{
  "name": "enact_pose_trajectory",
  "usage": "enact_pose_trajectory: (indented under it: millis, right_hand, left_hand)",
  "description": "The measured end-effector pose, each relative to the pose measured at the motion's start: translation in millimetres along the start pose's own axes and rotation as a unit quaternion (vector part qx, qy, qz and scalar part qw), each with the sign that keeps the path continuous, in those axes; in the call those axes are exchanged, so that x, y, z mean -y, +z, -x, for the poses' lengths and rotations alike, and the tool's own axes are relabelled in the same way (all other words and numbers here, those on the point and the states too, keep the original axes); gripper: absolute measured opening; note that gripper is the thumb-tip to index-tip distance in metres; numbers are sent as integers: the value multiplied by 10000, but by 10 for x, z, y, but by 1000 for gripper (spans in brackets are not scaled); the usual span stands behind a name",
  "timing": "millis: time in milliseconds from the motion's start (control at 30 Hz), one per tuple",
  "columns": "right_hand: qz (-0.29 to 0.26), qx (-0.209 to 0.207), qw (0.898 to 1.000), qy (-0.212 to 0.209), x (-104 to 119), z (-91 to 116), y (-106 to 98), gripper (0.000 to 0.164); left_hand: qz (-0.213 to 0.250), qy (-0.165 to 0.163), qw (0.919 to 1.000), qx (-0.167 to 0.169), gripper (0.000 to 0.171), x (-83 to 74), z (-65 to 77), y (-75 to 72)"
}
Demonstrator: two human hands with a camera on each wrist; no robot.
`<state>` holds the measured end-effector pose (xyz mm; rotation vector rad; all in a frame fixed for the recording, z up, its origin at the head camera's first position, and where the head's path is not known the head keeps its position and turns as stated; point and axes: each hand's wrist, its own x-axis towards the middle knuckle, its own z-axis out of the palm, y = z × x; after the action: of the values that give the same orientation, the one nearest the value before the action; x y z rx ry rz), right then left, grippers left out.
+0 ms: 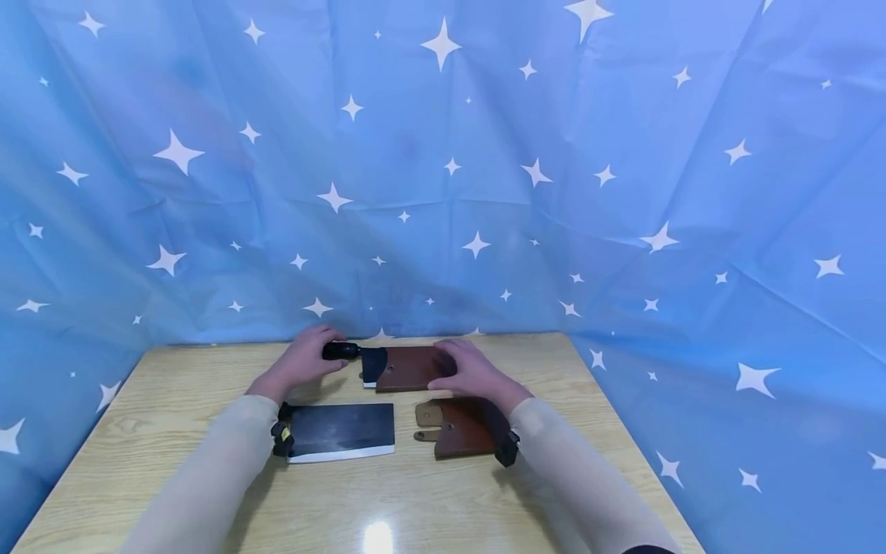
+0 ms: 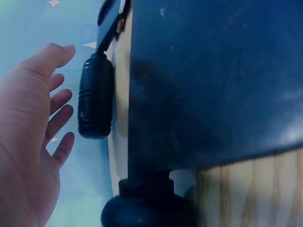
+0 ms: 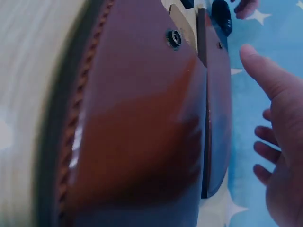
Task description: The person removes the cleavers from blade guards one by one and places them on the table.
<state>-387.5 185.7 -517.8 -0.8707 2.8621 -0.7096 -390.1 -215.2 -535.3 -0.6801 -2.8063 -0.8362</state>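
At the back of the table a cleaver (image 1: 374,363) lies partly inside a brown leather sheath (image 1: 411,369), its black handle (image 1: 341,351) pointing left. My left hand (image 1: 310,355) is beside that handle; the left wrist view has its fingers loosely bent, apart from the handle (image 2: 96,97). Over the sheath's right end is my right hand (image 1: 474,371), thumb and fingers spread, with a gap to the sheath (image 3: 218,118) in the right wrist view. Nearer me lies a second, bare cleaver (image 1: 342,428), its handle hidden behind my left wrist in the head view.
A second brown sheath (image 1: 460,435) with tan straps (image 1: 429,415) and a stitched edge lies under my right forearm. The wooden table (image 1: 377,492) ends at a blue curtain (image 1: 401,154) with white stars, behind and at both sides.
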Motion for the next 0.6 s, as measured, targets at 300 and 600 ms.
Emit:
enact_pose_trajectory:
  millis: [300, 600]
  right_hand:
    - [381, 262, 9989, -15, 48, -199, 88, 103]
    - [765, 634, 9947, -266, 150, -395, 228, 115]
  left_hand:
    - [-245, -61, 9993, 267, 54, 13, -177, 120]
    - [-164, -30, 9989, 446, 52, 27, -283, 195]
